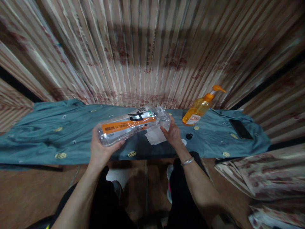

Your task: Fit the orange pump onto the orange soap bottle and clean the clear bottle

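A large clear plastic bottle [126, 125] with an orange and silver label lies tilted above the table, its neck end to the right. My left hand [101, 149] is wrapped round its base. At the neck end, my right hand [172, 132] grips a rounded clear plastic piece [165, 119]; its exact kind and whether it is joined to the bottle I cannot make out. Beneath them a crumpled white tissue [156, 136] rests on the cloth. Right of my right hand are a small black cap [189, 136] and a white disc [184, 142], partly hidden by the wrist.
An orange pump bottle [196, 111] stands at the back right of the narrow table, which a teal patterned cloth [71, 127] covers. A dark phone [240, 128] lies near the right end. Pleated curtains [147, 57] hang close behind the table and at its sides.
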Demonstrator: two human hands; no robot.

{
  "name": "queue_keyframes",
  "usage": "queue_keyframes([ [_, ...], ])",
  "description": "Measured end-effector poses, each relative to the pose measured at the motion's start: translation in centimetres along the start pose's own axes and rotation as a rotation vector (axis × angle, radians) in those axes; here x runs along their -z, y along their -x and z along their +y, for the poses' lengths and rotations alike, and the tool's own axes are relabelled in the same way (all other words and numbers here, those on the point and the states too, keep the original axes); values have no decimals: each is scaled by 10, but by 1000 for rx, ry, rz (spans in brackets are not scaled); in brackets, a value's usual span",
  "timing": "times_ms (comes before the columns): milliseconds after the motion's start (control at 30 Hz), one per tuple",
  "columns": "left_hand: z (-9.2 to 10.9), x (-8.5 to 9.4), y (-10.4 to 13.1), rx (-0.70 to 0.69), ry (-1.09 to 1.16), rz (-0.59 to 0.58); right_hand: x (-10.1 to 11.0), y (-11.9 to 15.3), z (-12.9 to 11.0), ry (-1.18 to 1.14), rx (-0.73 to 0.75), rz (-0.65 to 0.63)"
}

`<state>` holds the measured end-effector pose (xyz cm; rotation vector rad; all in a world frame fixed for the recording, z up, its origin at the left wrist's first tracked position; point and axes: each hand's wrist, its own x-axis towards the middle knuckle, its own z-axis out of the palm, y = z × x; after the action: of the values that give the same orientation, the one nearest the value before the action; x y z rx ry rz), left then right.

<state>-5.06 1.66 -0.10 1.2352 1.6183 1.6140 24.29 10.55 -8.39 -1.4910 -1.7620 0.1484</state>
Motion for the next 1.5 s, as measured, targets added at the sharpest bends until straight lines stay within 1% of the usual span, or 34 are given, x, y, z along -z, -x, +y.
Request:
queue_keyframes([
  [167,1,0,1,-2,-14,11,0,0,1,-2,-10,-15],
  [433,-7,2,-1,-77,-17,15,0,0,1,10,-2,-10],
  [600,-6,3,-1,-58,-12,5,1,-1,0,31,-20,-27],
  [767,-3,3,0,-78,-36,22,1,-1,-1,20,-19,-22],
  [933,-4,4,0,-55,-33,21,2,0,-2,17,-12,-20],
  [1167,-2,3,0,-56,-26,18,0,0,0,26,-19,-12],
  [1500,1,2,1,-66,-38,33,1,-1,-1,11,-26,-34],
])
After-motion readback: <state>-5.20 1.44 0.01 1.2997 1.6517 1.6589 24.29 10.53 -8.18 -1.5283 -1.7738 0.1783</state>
